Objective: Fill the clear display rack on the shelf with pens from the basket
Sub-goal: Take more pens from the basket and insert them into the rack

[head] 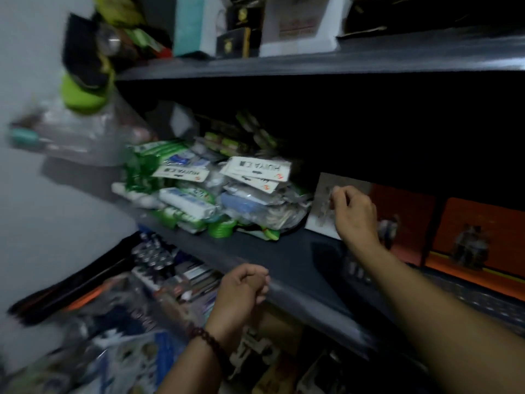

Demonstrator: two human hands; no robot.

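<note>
The shelf board at centre looks matt dark grey. The heaped packets are glossy clear plastic film; their header cards look like matt white paper.

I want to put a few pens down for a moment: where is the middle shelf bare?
Bare: the front strip of the middle shelf, bordered by the packet pile, the clear rack at the right hand, and the shelf edge above the left hand. Crowded: the orange boxes further right and the goods below.
</note>
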